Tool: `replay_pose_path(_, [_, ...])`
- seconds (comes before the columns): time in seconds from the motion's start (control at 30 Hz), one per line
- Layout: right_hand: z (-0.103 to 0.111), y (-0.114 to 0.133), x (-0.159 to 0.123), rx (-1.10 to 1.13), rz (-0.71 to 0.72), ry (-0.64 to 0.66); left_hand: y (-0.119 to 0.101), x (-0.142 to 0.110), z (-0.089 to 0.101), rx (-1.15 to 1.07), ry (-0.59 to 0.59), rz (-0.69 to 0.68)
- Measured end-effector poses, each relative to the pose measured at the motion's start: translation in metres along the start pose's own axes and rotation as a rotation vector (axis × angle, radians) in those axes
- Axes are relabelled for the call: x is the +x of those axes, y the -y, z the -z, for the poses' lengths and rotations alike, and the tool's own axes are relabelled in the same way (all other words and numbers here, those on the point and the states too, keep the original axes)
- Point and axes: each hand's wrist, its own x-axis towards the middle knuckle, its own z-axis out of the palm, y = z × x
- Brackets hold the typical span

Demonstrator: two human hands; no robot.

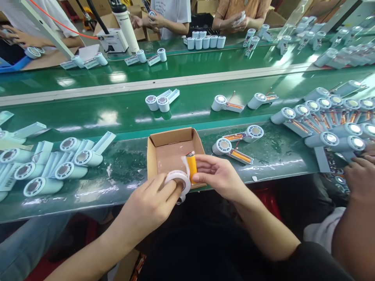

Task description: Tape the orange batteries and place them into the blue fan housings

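Note:
My left hand (156, 197) grips a roll of white tape (185, 186), its fingers reaching into the core. A short strip of tape rises from the roll to an orange cylindrical battery (191, 166). That battery is pinched upright between the thumb and fingers of my right hand (218, 174). Both hands are over the near edge of an open cardboard box (152, 156), whose brown bottom shows. To the right of the box lie two light-blue fan bodies (222, 146) with orange batteries and wires in their open handles.
More light-blue fan bodies (70, 170) lie at left, and a dense group (328, 139) fills the right. Behind runs a green conveyor (117, 113) with fan parts on it. Co-workers' hands (159, 21) show across the line; another person's arm (357, 207) is close at right.

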Motion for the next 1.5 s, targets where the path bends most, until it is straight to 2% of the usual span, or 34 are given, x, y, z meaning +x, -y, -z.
replay_pose_path(0.1, [-0.026, -0.030, -0.001, 0.256, 0.166, -0.348, -0.013, 0.007, -0.005, 0.007, -0.111, 0.112])
replay_pose_path(0.17, [-0.030, -0.035, 0.001, 0.267, 0.177, -0.417, -0.025, 0.011, -0.010, -0.059, -0.173, 0.173])
replay_pose_path(0.2, [-0.024, -0.030, 0.004, 0.225, 0.175, -0.428, -0.030, 0.011, -0.012, -0.142, -0.183, 0.165])
replay_pose_path(0.27, [0.002, -0.009, 0.013, 0.113, 0.249, -0.503, -0.036, 0.002, -0.015, -0.371, -0.165, 0.071])
replay_pose_path(0.33, [0.039, 0.017, 0.022, 0.053, 0.454, -0.679, -0.027, -0.020, -0.017, -0.509, -0.137, 0.030])
replay_pose_path(0.37, [0.056, 0.027, 0.023, 0.048, 0.557, -0.751, -0.017, -0.037, -0.020, -0.476, -0.135, 0.089])
replay_pose_path(0.4, [0.070, 0.033, 0.022, 0.058, 0.607, -0.776, -0.004, -0.056, -0.023, -0.381, -0.140, 0.192])
replay_pose_path(0.47, [0.088, 0.030, 0.013, 0.095, 0.575, -0.737, 0.027, -0.098, -0.032, -0.125, -0.129, 0.393])
replay_pose_path(0.53, [0.093, 0.012, -0.002, 0.099, 0.475, -0.645, 0.053, -0.132, -0.045, -0.012, -0.112, 0.446])
replay_pose_path(0.6, [0.093, -0.009, -0.017, 0.073, 0.411, -0.570, 0.067, -0.148, -0.058, 0.029, -0.107, 0.524])
replay_pose_path(0.63, [0.094, -0.018, -0.024, 0.060, 0.400, -0.549, 0.069, -0.148, -0.063, 0.039, -0.126, 0.577])
replay_pose_path(0.73, [0.101, -0.030, -0.037, 0.027, 0.380, -0.533, 0.076, -0.116, -0.071, -0.001, -0.253, 0.685])
replay_pose_path(0.8, [0.105, -0.029, -0.043, 0.010, 0.365, -0.531, 0.092, -0.073, -0.073, -0.104, -0.302, 0.686])
replay_pose_path(0.83, [0.106, -0.027, -0.044, 0.005, 0.360, -0.523, 0.104, -0.047, -0.076, -0.169, -0.275, 0.679])
replay_pose_path(0.87, [0.105, -0.025, -0.045, 0.002, 0.363, -0.511, 0.119, -0.017, -0.080, -0.228, -0.219, 0.670])
replay_pose_path(0.93, [0.099, -0.021, -0.044, -0.004, 0.382, -0.481, 0.149, 0.045, -0.095, -0.301, -0.033, 0.650])
replay_pose_path(1.0, [0.091, -0.018, -0.041, -0.019, 0.392, -0.443, 0.171, 0.107, -0.118, -0.253, 0.130, 0.633])
replay_pose_path(1.07, [0.085, -0.017, -0.038, -0.053, 0.385, -0.412, 0.183, 0.158, -0.142, -0.141, 0.253, 0.607])
replay_pose_path(1.13, [0.082, -0.018, -0.038, -0.102, 0.381, -0.393, 0.186, 0.192, -0.163, -0.058, 0.344, 0.581])
replay_pose_path(1.2, [0.080, -0.020, -0.040, -0.148, 0.383, -0.396, 0.186, 0.211, -0.176, -0.031, 0.404, 0.564])
replay_pose_path(1.3, [0.079, -0.024, -0.046, -0.188, 0.358, -0.406, 0.188, 0.220, -0.183, -0.022, 0.440, 0.567])
replay_pose_path(1.4, [0.076, -0.028, -0.050, -0.217, 0.313, -0.418, 0.192, 0.222, -0.178, -0.013, 0.452, 0.558])
replay_pose_path(1.5, [0.075, -0.025, -0.051, -0.267, 0.272, -0.459, 0.193, 0.221, -0.169, -0.046, 0.465, 0.461])
